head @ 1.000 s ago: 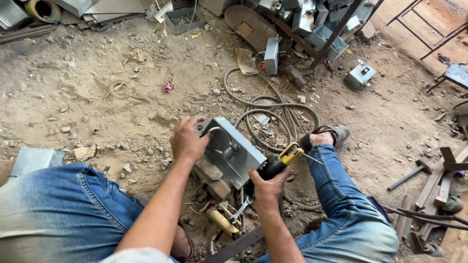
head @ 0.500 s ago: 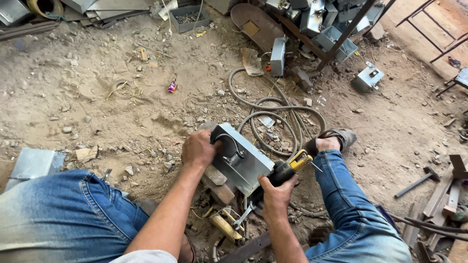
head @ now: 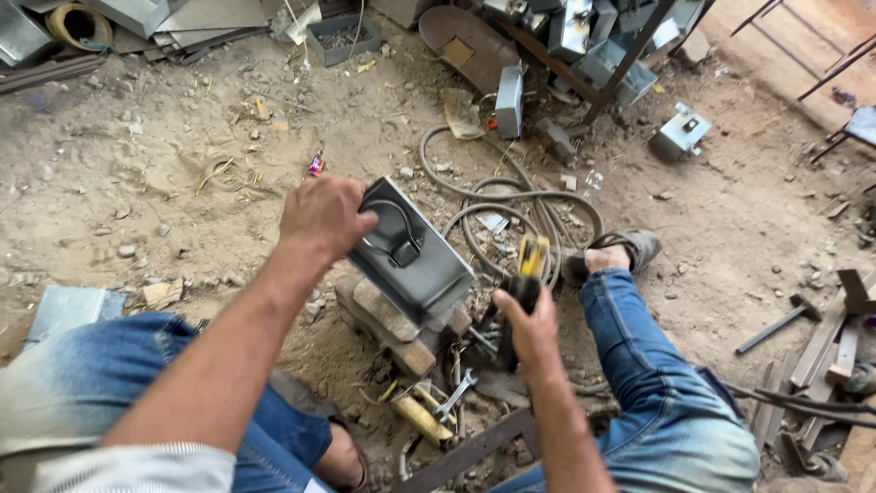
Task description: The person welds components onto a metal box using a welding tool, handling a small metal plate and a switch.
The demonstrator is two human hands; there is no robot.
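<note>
Nearest, a wrench and yellow-handled tools lie in the dirt between the knees. Above them a grey sheet-metal box with a dark handle on its face rests tilted on a wooden block. The left hand grips its upper left edge, fingers curled over. Just right, apart from the box, the right hand is closed round a black-and-yellow tool. Beyond, coiled hose crowds the right; bare dirt opens leftward.
</note>
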